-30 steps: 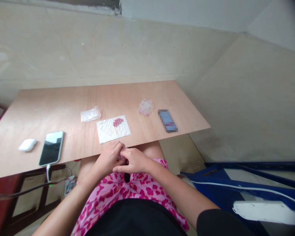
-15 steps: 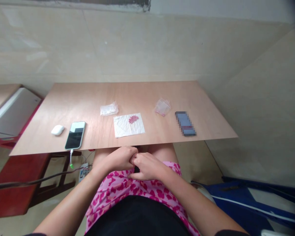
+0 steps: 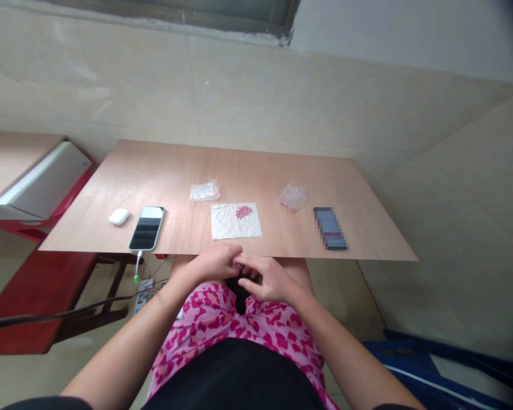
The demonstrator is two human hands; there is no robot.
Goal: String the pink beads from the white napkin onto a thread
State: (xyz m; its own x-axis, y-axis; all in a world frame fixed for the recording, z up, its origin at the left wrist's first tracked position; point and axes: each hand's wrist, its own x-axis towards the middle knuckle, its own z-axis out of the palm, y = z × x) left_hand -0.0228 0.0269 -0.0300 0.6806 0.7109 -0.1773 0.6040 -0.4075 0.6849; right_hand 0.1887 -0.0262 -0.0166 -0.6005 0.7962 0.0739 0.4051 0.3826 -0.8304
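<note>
Just below the near table edge, my left hand [image 3: 217, 263] hangs over my lap with its fingers bent inward, their tips mostly hidden. My right hand [image 3: 268, 278] meets it at the fingertips; its thumb and fingers are apart, with nothing visible in them. On the table ahead of both hands lies a creased white tissue [image 3: 226, 225]. A small pile of pink-red beads [image 3: 243, 212] rests on its upper right part. Behind the tissue to the left is a stack of clear plastic bags [image 3: 205, 191]. To the right sits a clear zip bag [image 3: 293, 196] with a few pink beads inside.
A phone [image 3: 147, 229] with a white cable and a white earphone case [image 3: 119, 216] lie on the left of the wooden table [image 3: 175, 165]. Another phone [image 3: 330, 228], its screen blurred, lies on the right. A red bench [image 3: 29, 296] stands lower left.
My hands have loosened from a clasp; the right hand's fingers have spread and moved slightly away from the left. The camera view has shifted, while the table items keep their places.
</note>
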